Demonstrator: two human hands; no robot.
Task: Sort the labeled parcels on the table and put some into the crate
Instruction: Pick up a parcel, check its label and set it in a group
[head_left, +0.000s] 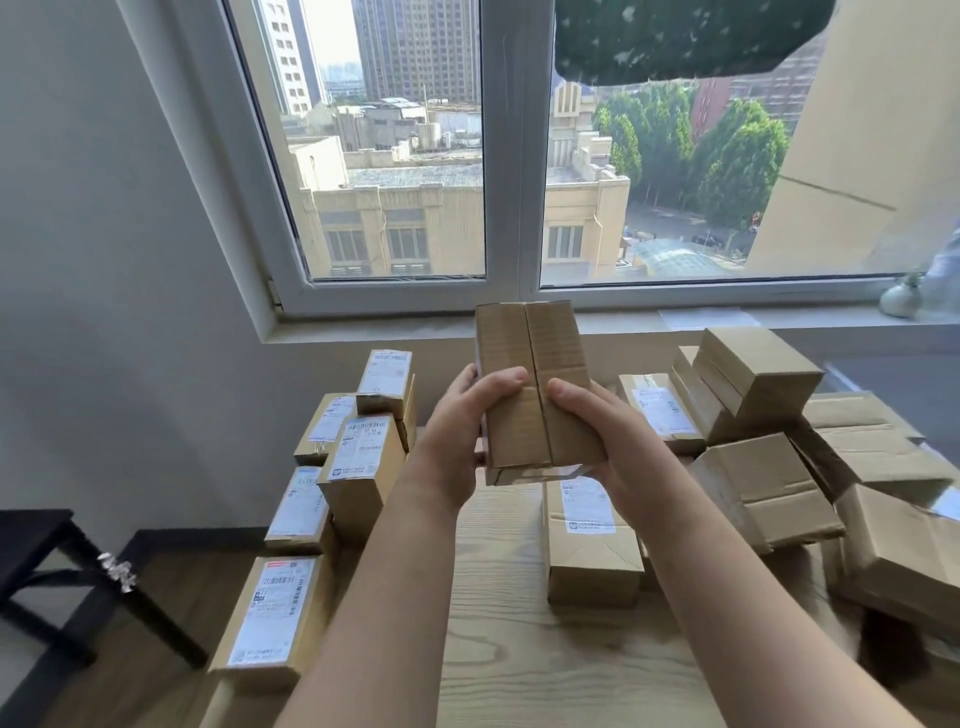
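- Both your hands grip one small cardboard parcel (530, 353), raised between them above the table (519, 649). Your left hand (460, 436) wraps its left edge and your right hand (618, 441) cups its lower right corner.
- Only the flap seam faces you, so roll the parcel over without loosening either grip until its label shows.
- Read it before choosing a side: the label-up parcels (358, 452) stand left of your left hand, and a jumbled pile (758, 483) lies right of your right hand.
- No crate is in view.

daylight from window (483, 156) | soft shadows | wide-angle edge bending | slight blur
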